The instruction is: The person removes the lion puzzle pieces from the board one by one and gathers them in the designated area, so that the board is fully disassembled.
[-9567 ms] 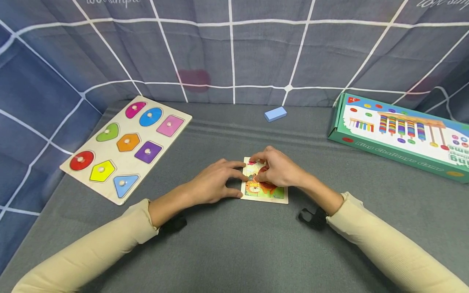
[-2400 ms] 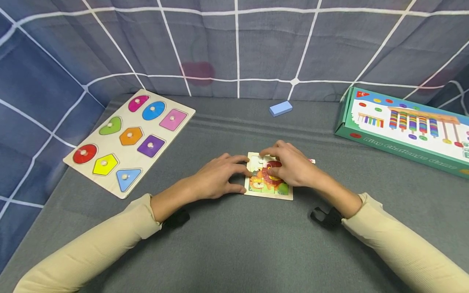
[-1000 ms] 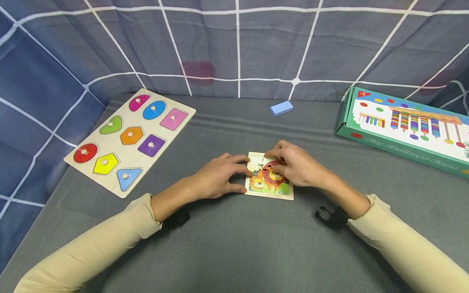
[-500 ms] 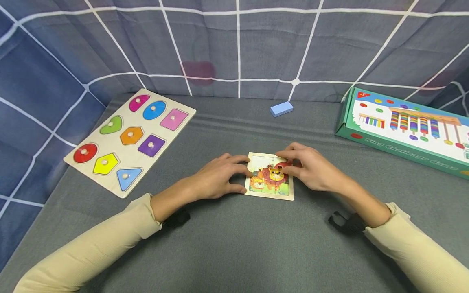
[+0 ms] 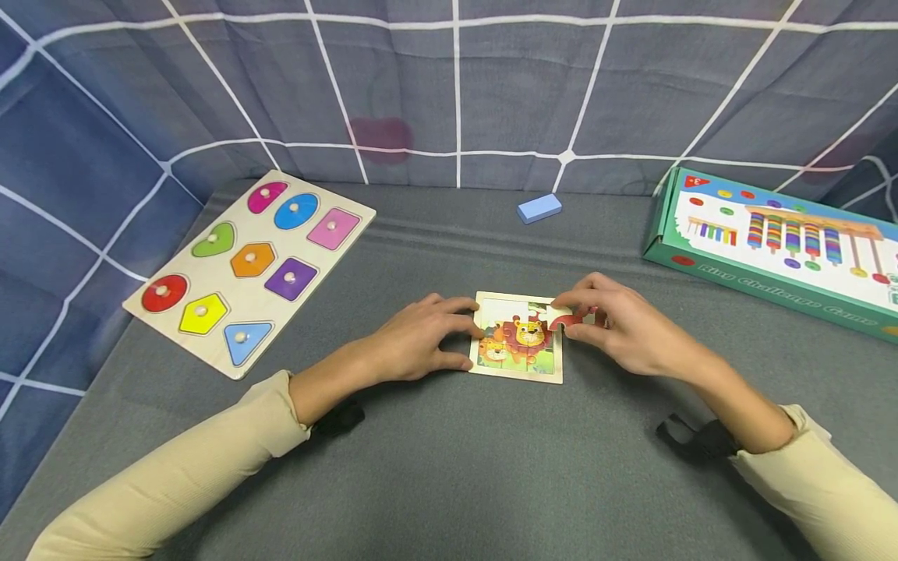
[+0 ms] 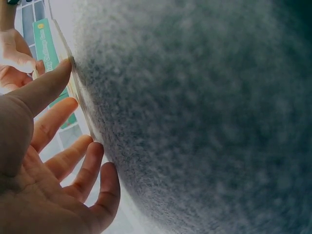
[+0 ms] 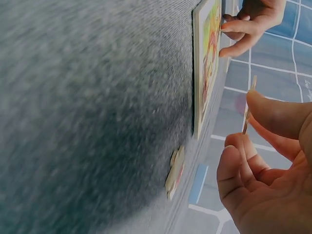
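A small wooden jigsaw board (image 5: 515, 377) with a lion picture lies flat in the middle of the table in the head view. My left hand (image 5: 414, 343) rests at its left side, fingertips and thumb on the frame, fingers relaxed. At its upper right corner my right hand (image 5: 624, 323) pinches a red and cream jigsaw piece (image 5: 561, 318) between thumb and fingers, tilted up. The right wrist view shows that piece edge-on, raised above the table. A loose jigsaw piece (image 7: 175, 173) lies on the cloth beyond the board there. Pale backing shows along the board's top row.
A wooden shape board (image 5: 330, 269) with knobbed coloured shapes lies at the left. A light blue block (image 5: 539, 209) sits at the back, near the checked curtain (image 5: 512, 93). At the right stands a green game box (image 5: 772, 257).
Earlier a pink piece was taken from the board's upper left. Now my right hand has drawn the upper right piece out and moved rightward with it. The left hand stays at the frame.
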`<state>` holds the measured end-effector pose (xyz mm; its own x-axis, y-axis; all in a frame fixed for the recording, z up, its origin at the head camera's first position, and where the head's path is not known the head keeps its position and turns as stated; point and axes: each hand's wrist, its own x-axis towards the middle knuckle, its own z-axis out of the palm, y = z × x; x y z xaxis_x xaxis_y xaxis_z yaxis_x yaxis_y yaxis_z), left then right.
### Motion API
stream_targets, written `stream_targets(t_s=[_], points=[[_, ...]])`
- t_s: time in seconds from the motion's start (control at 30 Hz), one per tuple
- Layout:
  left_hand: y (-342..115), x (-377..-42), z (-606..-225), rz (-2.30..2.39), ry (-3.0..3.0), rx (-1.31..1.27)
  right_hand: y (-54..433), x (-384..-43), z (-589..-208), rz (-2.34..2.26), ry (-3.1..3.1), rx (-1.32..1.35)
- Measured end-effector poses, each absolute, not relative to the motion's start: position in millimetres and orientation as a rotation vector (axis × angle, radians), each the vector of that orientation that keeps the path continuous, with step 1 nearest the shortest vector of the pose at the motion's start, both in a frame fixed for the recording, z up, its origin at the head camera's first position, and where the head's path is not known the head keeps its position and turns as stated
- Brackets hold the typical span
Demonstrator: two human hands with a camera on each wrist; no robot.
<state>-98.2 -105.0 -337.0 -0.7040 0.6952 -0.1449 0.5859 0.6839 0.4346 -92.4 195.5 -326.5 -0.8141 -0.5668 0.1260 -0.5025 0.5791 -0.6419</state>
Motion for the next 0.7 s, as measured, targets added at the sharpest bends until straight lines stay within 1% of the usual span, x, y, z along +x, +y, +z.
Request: stream_targets(t_s=[0.37, 0.7], points=[[-105, -98, -336, 0.520, 2.594, 1.013, 220, -84, -330, -1.023, 2.773, -0.902], [-105, -98, -336, 0.518, 2.598, 1.020, 243, -80, -334, -0.980, 2.834, -0.799]])
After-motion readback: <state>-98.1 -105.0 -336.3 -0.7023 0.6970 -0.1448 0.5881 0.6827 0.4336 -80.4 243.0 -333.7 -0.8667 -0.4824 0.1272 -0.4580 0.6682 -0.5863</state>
